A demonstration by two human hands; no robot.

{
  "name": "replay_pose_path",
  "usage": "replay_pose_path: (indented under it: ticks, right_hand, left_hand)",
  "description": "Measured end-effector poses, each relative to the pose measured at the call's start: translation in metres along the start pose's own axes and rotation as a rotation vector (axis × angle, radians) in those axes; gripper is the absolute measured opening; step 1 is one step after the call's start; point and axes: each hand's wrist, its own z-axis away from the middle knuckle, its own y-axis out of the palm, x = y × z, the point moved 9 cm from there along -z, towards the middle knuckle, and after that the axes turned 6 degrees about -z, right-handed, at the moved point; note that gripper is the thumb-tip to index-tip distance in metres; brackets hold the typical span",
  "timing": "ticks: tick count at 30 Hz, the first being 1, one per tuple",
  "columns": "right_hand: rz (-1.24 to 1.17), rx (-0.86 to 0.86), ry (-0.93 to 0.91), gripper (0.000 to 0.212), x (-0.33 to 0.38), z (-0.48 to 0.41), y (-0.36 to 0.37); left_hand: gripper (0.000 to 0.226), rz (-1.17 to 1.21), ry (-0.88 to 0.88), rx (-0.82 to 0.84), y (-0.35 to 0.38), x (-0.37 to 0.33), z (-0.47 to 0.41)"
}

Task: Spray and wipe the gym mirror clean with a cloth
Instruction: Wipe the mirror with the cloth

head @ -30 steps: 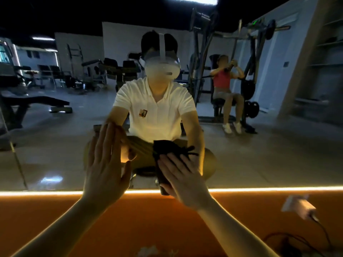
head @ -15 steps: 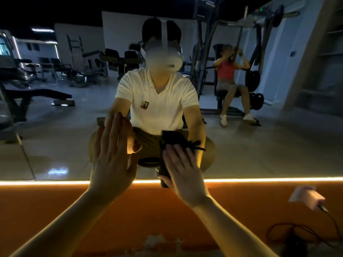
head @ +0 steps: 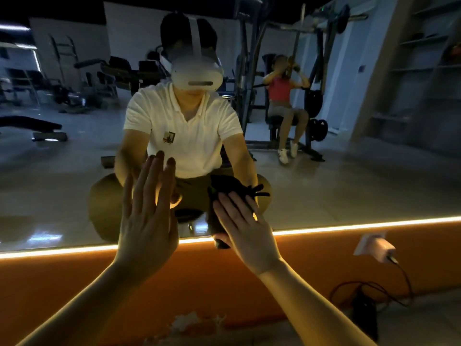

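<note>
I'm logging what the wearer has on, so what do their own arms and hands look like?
The left hand and right hand are bare: no gloves, rings or watch show. Both forearms are uncovered to the frame edge. The large wall mirror reflects a white short-sleeved collared shirt with a badge.

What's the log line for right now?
left hand: flat on mirror | right hand: straight fingers pressing dark cloth to mirror

The left hand [head: 147,228] lies on the mirror [head: 349,191], left of the right hand [head: 247,228] and cloth [head: 225,183].
</note>
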Motion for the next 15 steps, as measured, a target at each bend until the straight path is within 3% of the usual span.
replay_pose_path:
  ticks: [4, 10, 15]
  right_hand:
    - [-0.023, 0.011, 0.122, 0.088, -0.060, 0.033, -0.013]
    - [-0.061, -0.002, 0.482, 0.083, -0.134, 0.070, -0.034]
    - [-0.264, -0.140, 0.707, 0.052, -0.129, 0.050, -0.054]
  left_hand:
    - [0.074, 0.015, 0.057, -0.002, 0.012, -0.029, -0.005]
    - [0.074, 0.054, 0.116, 0.059, 0.030, -0.054, -0.004]
    - [0.062, 0.125, 0.111, 0.116, 0.030, -0.062, 0.000]
